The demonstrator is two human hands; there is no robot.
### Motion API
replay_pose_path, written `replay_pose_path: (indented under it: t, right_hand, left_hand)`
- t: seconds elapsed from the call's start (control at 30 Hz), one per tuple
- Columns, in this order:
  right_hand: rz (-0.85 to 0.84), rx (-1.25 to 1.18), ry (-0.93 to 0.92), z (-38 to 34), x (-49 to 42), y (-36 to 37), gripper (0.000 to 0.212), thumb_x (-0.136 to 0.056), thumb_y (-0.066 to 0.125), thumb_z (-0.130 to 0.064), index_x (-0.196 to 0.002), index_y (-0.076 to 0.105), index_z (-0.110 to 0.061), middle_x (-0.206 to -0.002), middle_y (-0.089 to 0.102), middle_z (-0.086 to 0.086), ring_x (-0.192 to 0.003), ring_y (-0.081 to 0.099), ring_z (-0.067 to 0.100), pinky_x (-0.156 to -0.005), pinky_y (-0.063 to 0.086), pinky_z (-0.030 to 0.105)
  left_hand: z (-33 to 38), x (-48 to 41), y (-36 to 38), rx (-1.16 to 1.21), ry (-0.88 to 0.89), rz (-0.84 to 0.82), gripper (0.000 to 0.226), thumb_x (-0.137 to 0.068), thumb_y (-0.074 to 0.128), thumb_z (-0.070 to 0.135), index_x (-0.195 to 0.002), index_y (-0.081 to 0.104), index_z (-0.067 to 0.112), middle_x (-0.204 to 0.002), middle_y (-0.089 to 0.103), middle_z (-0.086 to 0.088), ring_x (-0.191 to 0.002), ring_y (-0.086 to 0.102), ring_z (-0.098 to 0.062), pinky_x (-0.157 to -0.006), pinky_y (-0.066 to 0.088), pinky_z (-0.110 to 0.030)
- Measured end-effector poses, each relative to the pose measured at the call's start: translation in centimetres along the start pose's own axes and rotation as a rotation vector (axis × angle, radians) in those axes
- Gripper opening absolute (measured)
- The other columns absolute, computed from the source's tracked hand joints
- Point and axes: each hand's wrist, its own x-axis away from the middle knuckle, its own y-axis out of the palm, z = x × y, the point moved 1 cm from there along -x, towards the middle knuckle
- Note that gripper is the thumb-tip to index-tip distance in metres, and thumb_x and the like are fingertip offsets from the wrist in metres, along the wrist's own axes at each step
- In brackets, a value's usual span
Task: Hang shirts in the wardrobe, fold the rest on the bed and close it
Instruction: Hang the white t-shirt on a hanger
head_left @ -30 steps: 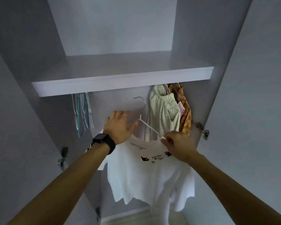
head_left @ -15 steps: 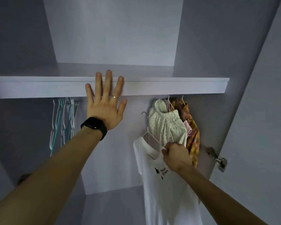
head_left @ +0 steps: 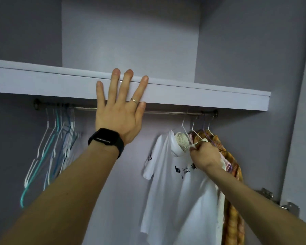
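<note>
T-shirt [head_left: 180, 191] risen to the rail [head_left: 166, 112], hanging vertically, right hand [head_left: 204, 157] gripping its shoulder, left hand [head_left: 120, 117] flat on shelf [head_left: 201, 96]

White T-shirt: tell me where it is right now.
In the head view, the white T-shirt hangs right of centre on the rail under the shelf, just left of the plaid shirt, with the right hand gripping it by the collar.

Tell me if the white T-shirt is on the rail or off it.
On it: the white T-shirt hangs from a hanger hooked over the rail; the right hand grips its shoulder.
</note>
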Motion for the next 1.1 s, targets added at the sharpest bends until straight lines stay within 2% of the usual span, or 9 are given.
replay_pose_path:
  t: [0.1,0.23,0.4,0.5,0.67,0.8,0.9,1.0,1.1]
  right_hand:
    - [0.013,0.058,0.015,-1.4,-2.9,0.9,0.022,-0.095,0.055,-0.028,-0.09,0.065,-0.01,-0.098,0.07,0.018,-0.096,0.065,0.038,-0.079,0.049,0.034]
    - [-0.067,0.139,0.079,-1.2,-4.2,3.5,0.028,-0.096,0.055,-0.025,-0.113,0.066,-0.006,-0.114,0.068,0.018,-0.107,0.063,0.035,-0.086,0.05,0.035]
    - [-0.133,0.187,0.052,0.0,-3.1,3.2,0.034,-0.099,0.051,-0.037,-0.123,0.058,-0.013,-0.118,0.067,0.013,-0.11,0.062,0.033,-0.087,0.049,0.036]
    - [-0.243,0.235,0.059,0.2,-1.7,0.5,0.044,-0.095,0.055,-0.044,-0.128,0.05,-0.014,-0.122,0.063,0.012,-0.113,0.061,0.035,-0.088,0.051,0.039]
    - [-0.424,0.137,0.142,-2.1,-0.5,-7.0,0.046,-0.092,0.055,-0.036,-0.135,0.052,-0.018,-0.128,0.063,0.013,-0.117,0.058,0.037,-0.087,0.048,0.035]
    - [-0.434,0.042,0.079,-5.1,2.0,-14.5,0.038,-0.093,0.052,-0.03,-0.13,0.057,-0.027,-0.123,0.067,0.006,-0.099,0.062,0.027,-0.086,0.05,0.033]
    - [-0.395,-0.042,0.013,-5.8,6.7,-20.2,0.032,-0.096,0.053,-0.029,-0.127,0.061,-0.03,-0.128,0.065,-0.005,-0.103,0.061,0.017,-0.088,0.046,0.026]
    - [-0.226,-0.07,-0.066,-4.7,13.5,-25.2,0.027,-0.096,0.059,-0.03,-0.122,0.064,-0.031,-0.122,0.064,-0.007,-0.095,0.059,0.014,-0.082,0.042,0.024]
    - [-0.04,-0.079,-0.08,-2.6,21.0,-28.7,0.025,-0.093,0.064,-0.024,-0.117,0.067,-0.03,-0.118,0.063,-0.007,-0.105,0.058,0.021,-0.087,0.049,0.032]
  left_hand:
    - [-0.1,0.0,0.2,0.007,-0.013,0.026,0.059,-0.105,0.027,0.042,-0.159,0.005,0.034,-0.166,0.011,-0.005,-0.153,0.002,-0.032,-0.119,-0.001,-0.059]
    - [0.0,-0.1,0.3,0.015,-0.015,0.035,0.058,-0.105,0.025,0.043,-0.159,0.005,0.034,-0.166,0.012,-0.004,-0.153,0.003,-0.032,-0.119,0.0,-0.059]
    - [-0.1,0.2,0.3,0.047,-0.029,-0.021,0.059,-0.104,0.026,0.041,-0.159,0.005,0.035,-0.165,0.009,-0.003,-0.153,0.0,-0.031,-0.119,-0.006,-0.056]
    - [-0.1,0.1,-0.4,0.053,-0.036,-0.118,0.061,-0.103,0.029,0.043,-0.159,0.005,0.035,-0.167,0.004,-0.002,-0.154,-0.005,-0.029,-0.119,-0.012,-0.053]
    - [0.6,-0.4,-2.6,0.072,-0.088,-0.321,0.07,-0.099,0.037,0.046,-0.16,0.004,0.032,-0.168,-0.002,-0.004,-0.153,-0.01,-0.03,-0.121,-0.004,-0.059]
    - [0.7,-1.5,-5.1,0.104,-0.144,-0.543,0.089,-0.094,0.051,0.041,-0.157,-0.011,0.034,-0.167,-0.011,-0.004,-0.151,-0.018,-0.031,-0.12,-0.002,-0.063]
    - [1.3,-2.9,-7.3,0.122,-0.179,-0.71,0.096,-0.093,0.05,0.049,-0.154,-0.023,0.034,-0.163,-0.025,-0.005,-0.149,-0.025,-0.033,-0.118,-0.002,-0.066]
    - [2.6,-3.4,-10.0,0.287,-0.232,-0.782,0.085,-0.094,0.045,0.054,-0.16,-0.002,0.029,-0.165,-0.02,-0.005,-0.151,-0.018,-0.032,-0.118,-0.004,-0.064]
    - [5.4,-0.1,-13.7,0.587,-0.333,-0.755,0.069,-0.093,0.041,0.055,-0.154,0.033,0.023,-0.165,0.016,-0.005,-0.152,0.009,-0.029,-0.12,0.013,-0.058]
